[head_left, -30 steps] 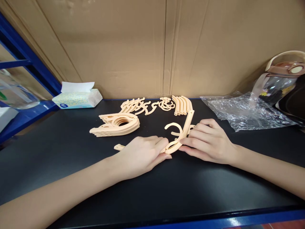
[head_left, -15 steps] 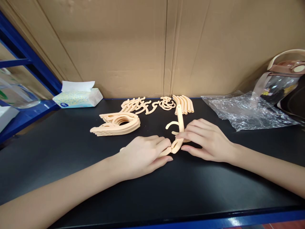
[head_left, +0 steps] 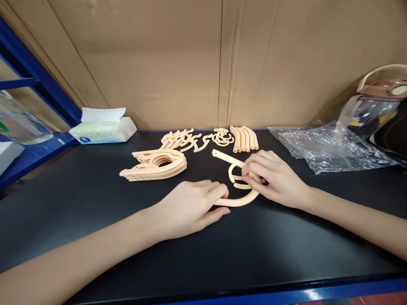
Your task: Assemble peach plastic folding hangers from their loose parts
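Observation:
A peach plastic folding hanger [head_left: 237, 201] lies on the black table [head_left: 95, 220] between my hands. My left hand [head_left: 190, 207] is closed on one curved arm of it, pinning it to the table. My right hand [head_left: 275, 178] pinches the other arm near the hook, with that arm folded over so its end points toward the back left. A stack of folded hangers [head_left: 155, 165] sits just behind my left hand.
Loose peach hanger parts [head_left: 210, 140] lie in rows by the cardboard wall. A tissue pack [head_left: 103, 129] sits at the back left beside blue shelving [head_left: 28, 84]. Crumpled clear plastic [head_left: 327, 146] and a lidded jug [head_left: 375, 106] are at the right.
My right hand swung the hanger's arm from pointing back right, through upright, over to the left, folding it down. My left hand stayed in place.

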`<move>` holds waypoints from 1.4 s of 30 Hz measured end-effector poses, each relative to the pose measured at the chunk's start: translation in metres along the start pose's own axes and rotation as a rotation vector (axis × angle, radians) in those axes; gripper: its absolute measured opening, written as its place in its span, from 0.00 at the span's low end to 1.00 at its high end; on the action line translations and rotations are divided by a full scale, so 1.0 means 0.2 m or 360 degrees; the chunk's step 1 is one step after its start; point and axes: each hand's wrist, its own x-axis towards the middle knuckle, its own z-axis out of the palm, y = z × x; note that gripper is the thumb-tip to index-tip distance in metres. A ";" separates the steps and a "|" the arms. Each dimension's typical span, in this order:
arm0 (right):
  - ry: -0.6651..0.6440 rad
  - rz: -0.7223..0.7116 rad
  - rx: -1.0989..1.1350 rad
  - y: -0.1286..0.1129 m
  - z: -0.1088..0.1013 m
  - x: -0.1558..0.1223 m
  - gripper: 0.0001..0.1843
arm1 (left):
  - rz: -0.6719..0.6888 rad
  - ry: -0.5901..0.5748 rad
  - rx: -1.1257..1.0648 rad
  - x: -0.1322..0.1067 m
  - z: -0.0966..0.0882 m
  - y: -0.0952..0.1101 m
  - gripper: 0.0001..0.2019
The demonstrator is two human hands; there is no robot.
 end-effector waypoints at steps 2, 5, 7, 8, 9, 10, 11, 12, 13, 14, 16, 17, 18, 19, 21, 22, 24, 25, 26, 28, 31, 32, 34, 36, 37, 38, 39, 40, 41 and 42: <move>-0.0016 -0.0046 -0.0007 0.00 0.00 0.00 0.05 | 0.0000 0.0005 0.0004 0.00 0.00 0.00 0.06; -0.0040 -0.0118 0.0024 -0.01 -0.01 0.01 0.06 | 0.0006 0.0024 0.0008 0.00 0.01 0.00 0.06; -0.0064 -0.0166 0.0058 -0.02 -0.02 0.01 0.07 | 0.0012 0.0033 0.0003 0.00 0.01 0.00 0.06; -0.0077 -0.0196 0.0065 -0.02 -0.02 0.01 0.08 | 0.0015 0.0035 -0.0003 0.00 0.01 0.00 0.05; -0.0085 -0.0229 0.0062 -0.02 -0.02 0.01 0.09 | 0.0020 0.0039 -0.0011 0.00 0.01 -0.01 0.05; -0.0090 -0.0262 0.0058 -0.02 -0.02 0.01 0.11 | 0.0026 0.0043 -0.0023 0.00 0.01 -0.01 0.05; -0.0095 -0.0288 0.0054 -0.02 -0.02 0.01 0.13 | 0.0033 0.0045 -0.0034 0.00 0.01 -0.01 0.04; -0.0101 -0.0300 0.0055 -0.02 -0.02 0.01 0.15 | 0.0038 0.0046 -0.0040 0.00 0.01 -0.01 0.04; -0.0111 -0.0299 0.0060 -0.02 -0.02 0.00 0.17 | 0.0041 0.0049 -0.0039 0.00 0.01 -0.01 0.04; -0.0127 -0.0291 0.0070 -0.02 -0.02 0.00 0.19 | 0.0043 0.0053 -0.0031 0.00 0.01 -0.01 0.03; -0.0174 -0.0272 0.0087 -0.03 -0.03 0.00 0.22 | 0.0042 0.0060 -0.0009 0.00 0.01 -0.01 0.03; -0.0201 -0.0267 0.0095 -0.03 -0.03 0.00 0.23 | 0.0043 0.0065 0.0000 0.00 0.01 -0.01 0.04; -0.0228 -0.0265 0.0103 -0.03 -0.03 0.00 0.24 | 0.0044 0.0069 0.0001 0.00 0.01 -0.01 0.04; -0.0251 -0.0263 0.0113 -0.03 -0.03 0.00 0.25 | 0.0047 0.0078 -0.0006 0.00 0.02 -0.01 0.05; -0.0291 -0.0250 0.0132 -0.03 -0.03 0.01 0.26 | 0.0059 0.0114 -0.0016 0.00 0.02 -0.01 0.06; -0.0307 -0.0242 0.0140 -0.03 -0.03 0.01 0.26 | 0.0069 0.0144 -0.0008 0.00 0.02 0.00 0.07; -0.0328 -0.0234 0.0147 -0.03 -0.03 0.01 0.27 | 0.0094 0.0239 0.0059 0.00 0.02 0.01 0.10; -0.0324 -0.0236 0.0141 -0.03 -0.03 0.01 0.27 | 0.0110 0.0295 0.0106 0.00 0.02 0.02 0.11; -0.0306 -0.0242 0.0130 -0.03 -0.03 0.01 0.26 | 0.0122 0.0349 0.0155 0.00 0.02 0.02 0.11; -0.0243 -0.0260 0.0113 -0.03 -0.02 0.01 0.24 | 0.0130 0.0449 0.0228 -0.01 0.02 0.03 0.10; -0.0154 -0.0259 0.0138 -0.02 -0.01 0.00 0.22 | 0.0070 0.0594 0.0268 -0.02 0.01 0.04 0.08; -0.0131 -0.0236 0.0147 -0.01 -0.01 0.00 0.22 | 0.0020 0.0649 0.0261 -0.02 0.00 0.05 0.09; -0.0081 -0.0144 0.0139 -0.01 0.00 0.00 0.20 | -0.0100 0.0777 0.0230 -0.03 0.00 0.05 0.15; -0.0059 -0.0010 0.0121 0.00 0.01 0.00 0.19 | -0.0171 0.0860 0.0200 -0.03 -0.01 0.05 0.20; -0.0054 0.0055 0.0115 0.00 0.01 0.00 0.18 | -0.0168 0.0864 0.0194 -0.03 -0.01 0.05 0.21; -0.0044 0.0114 0.0111 0.01 0.02 0.00 0.18 | -0.0141 0.0829 0.0192 -0.02 -0.01 0.04 0.20; -0.0017 0.0165 0.0097 0.01 0.02 0.00 0.18 | -0.0104 0.0760 0.0186 -0.02 0.00 0.04 0.18; 0.0031 0.0211 0.0076 0.01 0.02 0.00 0.19 | -0.0067 0.0672 0.0172 -0.02 0.00 0.03 0.16; 0.0093 0.0256 0.0053 0.01 0.01 0.00 0.19 | -0.0036 0.0579 0.0150 -0.01 0.01 0.03 0.15; 0.0159 0.0300 0.0035 0.01 0.01 0.00 0.19 | -0.0010 0.0487 0.0123 -0.01 0.01 0.02 0.15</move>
